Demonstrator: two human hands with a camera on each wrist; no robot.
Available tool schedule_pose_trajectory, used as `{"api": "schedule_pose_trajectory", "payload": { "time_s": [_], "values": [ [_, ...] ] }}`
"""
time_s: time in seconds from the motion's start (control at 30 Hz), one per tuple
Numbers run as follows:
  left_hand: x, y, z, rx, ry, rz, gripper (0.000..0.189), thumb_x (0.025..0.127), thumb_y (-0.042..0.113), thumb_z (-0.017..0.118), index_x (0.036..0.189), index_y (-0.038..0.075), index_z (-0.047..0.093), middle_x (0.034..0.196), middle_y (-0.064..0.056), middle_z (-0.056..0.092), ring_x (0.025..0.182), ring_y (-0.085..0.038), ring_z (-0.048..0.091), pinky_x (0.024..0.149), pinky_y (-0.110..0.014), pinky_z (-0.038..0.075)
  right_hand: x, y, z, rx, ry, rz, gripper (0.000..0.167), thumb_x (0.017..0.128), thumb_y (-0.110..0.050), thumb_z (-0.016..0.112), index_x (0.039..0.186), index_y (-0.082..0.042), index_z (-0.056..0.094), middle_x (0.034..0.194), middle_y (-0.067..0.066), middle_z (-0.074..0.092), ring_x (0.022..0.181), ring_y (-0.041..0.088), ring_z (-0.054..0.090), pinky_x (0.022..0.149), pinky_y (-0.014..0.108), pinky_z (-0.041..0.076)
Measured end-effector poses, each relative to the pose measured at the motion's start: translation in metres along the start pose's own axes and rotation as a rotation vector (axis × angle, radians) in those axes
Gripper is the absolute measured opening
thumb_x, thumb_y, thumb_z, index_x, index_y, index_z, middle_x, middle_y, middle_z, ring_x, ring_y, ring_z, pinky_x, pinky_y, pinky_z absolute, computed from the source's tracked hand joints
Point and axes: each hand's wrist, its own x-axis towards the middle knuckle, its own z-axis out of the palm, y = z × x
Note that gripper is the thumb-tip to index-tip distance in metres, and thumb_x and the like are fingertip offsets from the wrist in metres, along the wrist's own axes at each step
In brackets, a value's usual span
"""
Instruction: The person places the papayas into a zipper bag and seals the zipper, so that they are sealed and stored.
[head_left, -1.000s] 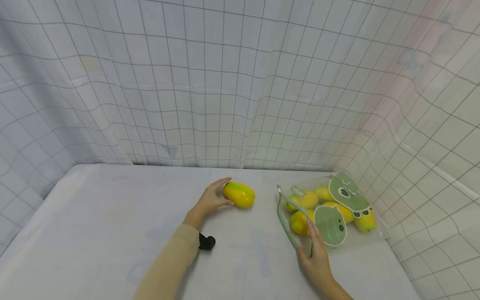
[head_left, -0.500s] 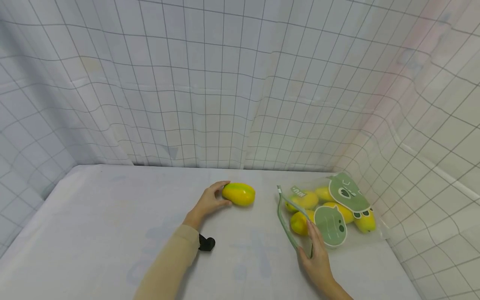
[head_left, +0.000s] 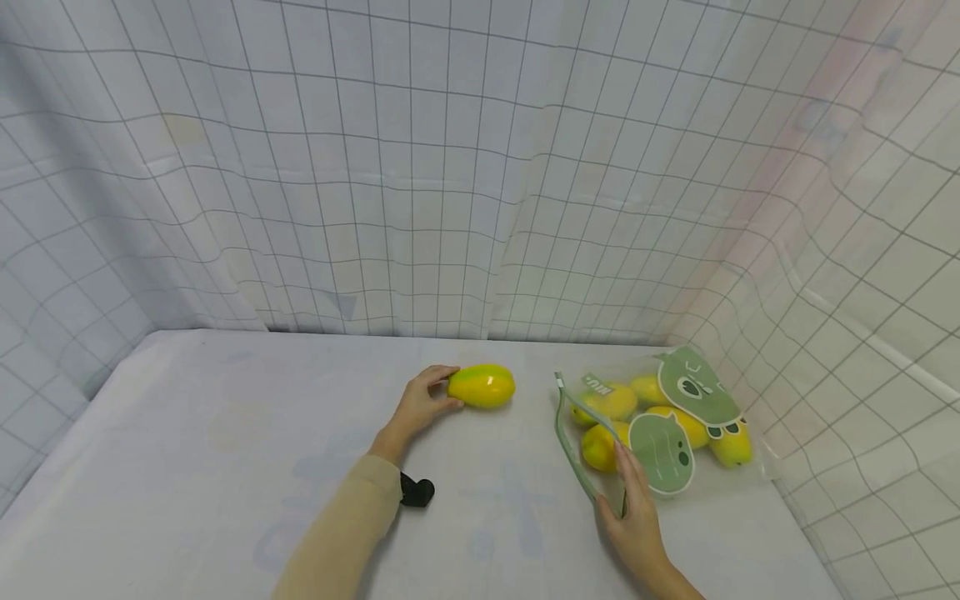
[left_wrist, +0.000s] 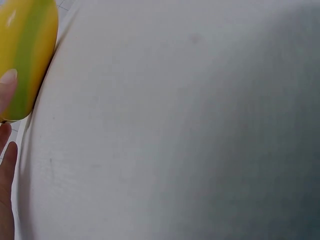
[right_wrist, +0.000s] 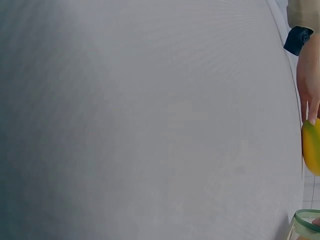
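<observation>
In the head view, a glossy yellow fruit with green streaks (head_left: 482,386), shaped like a papaya, lies on its side near the middle of the table. My left hand (head_left: 422,403) holds its left end between thumb and fingers; the left wrist view shows the thumb against a green band on the fruit (left_wrist: 30,55). To the right lies a clear zip bag with green cartoon prints (head_left: 660,450), its green-edged mouth gaping toward the left. Inside are several similar yellow fruits (head_left: 598,447). My right hand (head_left: 634,518) grips the near edge of the bag's mouth.
A white cloth covers the table (head_left: 225,467). Grid-patterned curtains (head_left: 420,208) enclose the back and both sides. A black wrist-camera mount (head_left: 417,491) juts out beside my left sleeve.
The yellow fruit has turned under my left hand, its green streak shifting out of view on top, and has slid slightly right. My right hand and the bag have stayed put.
</observation>
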Motion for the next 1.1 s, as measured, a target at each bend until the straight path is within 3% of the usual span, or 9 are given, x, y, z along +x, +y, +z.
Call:
{"api": "schedule_pose_trajectory", "payload": {
  "time_s": [0.17,0.33,0.47,0.63,0.9,1.0,1.1],
  "values": [
    [-0.001,-0.002,0.003,-0.1,0.032,0.0,0.054,0.068,0.003,0.077,0.118,-0.003,0.058,0.119,-0.018,0.054,0.111,-0.032,0.051,0.096,-0.035,0.044,0.0,0.0,0.0,0.003,0.003,-0.002,0.099,0.044,0.027,0.073,0.134,0.009,0.035,0.132,0.028,0.039,0.129,0.013,0.032,0.101,0.009,0.028],
    [-0.005,0.01,0.006,-0.223,0.043,-0.017,0.053,0.068,-0.003,0.075,0.117,-0.008,0.056,0.118,-0.023,0.051,0.111,-0.037,0.05,0.094,-0.033,0.045,0.0,0.001,0.0,0.0,0.002,-0.001,0.099,0.044,0.027,0.073,0.134,0.01,0.034,0.132,0.028,0.039,0.129,0.011,0.03,0.101,0.009,0.028],
    [-0.008,0.023,0.009,-0.263,0.029,-0.02,0.051,0.069,-0.006,0.074,0.117,-0.011,0.055,0.118,-0.025,0.05,0.11,-0.039,0.05,0.093,-0.034,0.046,0.0,0.001,0.0,0.004,0.006,0.004,0.097,0.044,0.028,0.073,0.132,0.012,0.035,0.131,0.029,0.038,0.131,0.008,0.028,0.101,0.009,0.027],
    [-0.014,0.044,0.011,-0.28,-0.011,0.006,0.049,0.07,-0.009,0.072,0.115,-0.014,0.054,0.116,-0.027,0.051,0.107,-0.041,0.051,0.092,-0.037,0.046,0.006,-0.01,-0.003,0.033,0.025,0.016,0.096,0.043,0.031,0.069,0.131,0.015,0.034,0.127,0.035,0.038,0.129,0.005,0.03,0.101,0.009,0.028],
    [-0.015,0.028,0.03,-0.264,-0.081,0.064,0.05,0.071,0.003,0.075,0.116,-0.006,0.057,0.114,-0.018,0.054,0.104,-0.03,0.055,0.087,-0.027,0.049,0.02,-0.035,-0.012,0.073,0.054,0.033,0.085,0.047,0.032,0.067,0.125,0.023,0.033,0.121,0.042,0.035,0.127,0.001,0.031,0.1,0.01,0.03],
    [-0.018,0.031,0.035,-0.255,-0.121,0.055,0.05,0.071,0.005,0.076,0.117,-0.003,0.058,0.114,-0.015,0.055,0.104,-0.028,0.055,0.088,-0.026,0.049,0.02,-0.036,-0.012,0.095,0.054,0.048,0.083,0.05,0.031,0.067,0.126,0.023,0.032,0.121,0.042,0.034,0.126,0.002,0.032,0.101,0.011,0.029],
    [-0.021,0.041,0.038,-0.24,-0.164,0.103,0.048,0.071,0.001,0.075,0.116,-0.006,0.057,0.112,-0.018,0.055,0.101,-0.03,0.056,0.086,-0.029,0.05,0.019,-0.035,-0.012,0.091,0.049,0.057,0.083,0.052,0.03,0.068,0.126,0.023,0.031,0.122,0.042,0.034,0.127,0.001,0.031,0.101,0.011,0.029]
  ]
}}
